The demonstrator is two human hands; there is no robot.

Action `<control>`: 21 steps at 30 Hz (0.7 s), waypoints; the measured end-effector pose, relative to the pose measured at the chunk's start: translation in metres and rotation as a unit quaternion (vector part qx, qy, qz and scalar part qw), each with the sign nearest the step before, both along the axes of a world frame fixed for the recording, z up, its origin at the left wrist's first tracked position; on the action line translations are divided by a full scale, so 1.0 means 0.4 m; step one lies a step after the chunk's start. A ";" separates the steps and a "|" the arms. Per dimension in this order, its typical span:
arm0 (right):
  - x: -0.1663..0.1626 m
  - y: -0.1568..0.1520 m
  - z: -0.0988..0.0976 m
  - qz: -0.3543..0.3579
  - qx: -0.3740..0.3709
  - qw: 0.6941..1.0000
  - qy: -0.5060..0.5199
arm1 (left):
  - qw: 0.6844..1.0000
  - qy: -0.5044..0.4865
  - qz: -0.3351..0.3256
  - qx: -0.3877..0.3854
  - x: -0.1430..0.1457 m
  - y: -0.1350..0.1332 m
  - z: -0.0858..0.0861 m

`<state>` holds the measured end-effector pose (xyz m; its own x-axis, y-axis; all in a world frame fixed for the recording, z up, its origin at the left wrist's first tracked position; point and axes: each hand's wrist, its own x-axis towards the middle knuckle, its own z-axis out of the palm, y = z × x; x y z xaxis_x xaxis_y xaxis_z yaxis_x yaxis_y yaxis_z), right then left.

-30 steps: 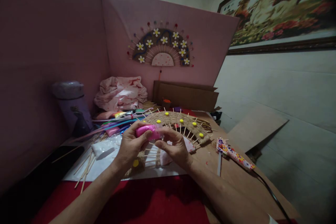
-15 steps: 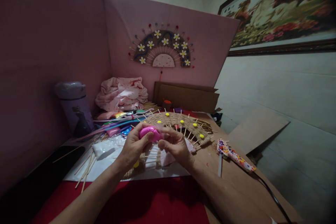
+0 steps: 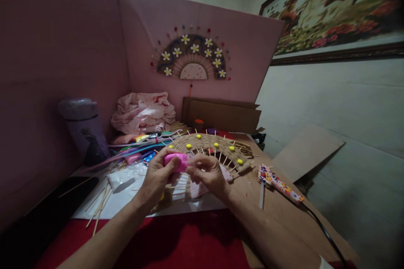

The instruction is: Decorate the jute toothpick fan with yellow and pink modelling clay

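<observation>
My left hand (image 3: 158, 173) is closed around a small bright pink packet of modelling clay (image 3: 175, 162), wrapped in shiny clear plastic. At the packet's right end, the fingers of my right hand (image 3: 210, 175) pinch the clear wrapper. Both hands are held just above a half-round woven twine fan (image 3: 206, 142) on thin sticks, dotted with yellow clay pieces (image 3: 216, 145). My hands and wrists cover part of the fan's left and lower side.
A floral glue gun (image 3: 279, 185) with a black cord lies at the right. Loose sticks (image 3: 100, 206), a clear plastic bag (image 3: 121, 178) and a lilac bottle (image 3: 83, 130) are at the left. Bunched pink cloth (image 3: 143, 111) and cardboard (image 3: 221, 114) stand behind; a finished flowered fan (image 3: 195, 56) hangs above.
The view has shifted slightly. My left hand still grips the pink packet, while my right fingers have shifted a little at the wrapper's end.
</observation>
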<state>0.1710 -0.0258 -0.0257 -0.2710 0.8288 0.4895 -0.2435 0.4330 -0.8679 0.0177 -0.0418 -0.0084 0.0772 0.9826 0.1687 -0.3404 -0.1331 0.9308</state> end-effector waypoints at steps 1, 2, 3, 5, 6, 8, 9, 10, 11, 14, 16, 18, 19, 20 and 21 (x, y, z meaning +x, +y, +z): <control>0.000 -0.001 0.000 -0.002 -0.004 1.000 -0.004 | 1.000 -0.006 0.008 -0.002 -0.001 0.002 0.001; 0.000 -0.003 0.000 -0.006 -0.007 1.000 -0.008 | 1.000 -0.011 0.014 -0.002 -0.003 0.004 0.001; 0.000 -0.005 -0.001 -0.013 -0.008 1.000 -0.010 | 1.000 -0.016 0.020 0.000 -0.005 0.006 0.002; -0.001 -0.008 -0.003 -0.035 -0.001 0.999 -0.014 | 0.999 -0.022 0.030 0.006 -0.010 0.010 0.002; -0.001 -0.009 -0.005 -0.044 0.003 0.999 -0.015 | 0.999 -0.024 0.033 0.008 -0.012 0.012 0.002; -0.001 -0.011 -0.007 -0.061 0.014 0.998 -0.032 | 0.999 -0.024 0.036 0.015 -0.015 0.012 0.003; -0.002 -0.012 -0.008 -0.066 0.023 0.997 -0.039 | 0.999 -0.023 0.036 0.019 -0.015 0.010 0.004; -0.002 -0.013 -0.008 -0.071 0.033 0.996 -0.045 | 0.999 -0.020 0.037 0.022 -0.015 0.009 0.005; -0.003 -0.014 -0.008 -0.077 0.044 0.995 -0.050 | 0.999 -0.015 0.038 0.024 -0.015 0.007 0.006; -0.006 -0.020 -0.008 -0.095 0.068 0.992 -0.049 | 0.999 0.008 0.035 0.031 -0.013 0.002 0.009; -0.010 -0.022 -0.010 -0.095 0.061 0.993 -0.034 | 0.998 0.032 0.032 0.048 -0.012 0.001 0.009; -0.013 -0.021 -0.013 -0.074 0.025 0.997 -0.015 | 0.995 0.055 0.034 0.072 -0.012 0.001 0.008; -0.014 -0.021 -0.014 -0.060 0.000 0.998 -0.008 | 0.994 0.063 0.035 0.082 -0.013 0.001 0.008; -0.015 -0.020 -0.014 -0.046 -0.023 0.999 -0.003 | 0.993 0.069 0.035 0.091 -0.013 0.001 0.008; -0.016 -0.019 -0.014 -0.032 -0.043 0.999 -0.002 | 0.992 0.072 0.034 0.096 -0.014 0.001 0.008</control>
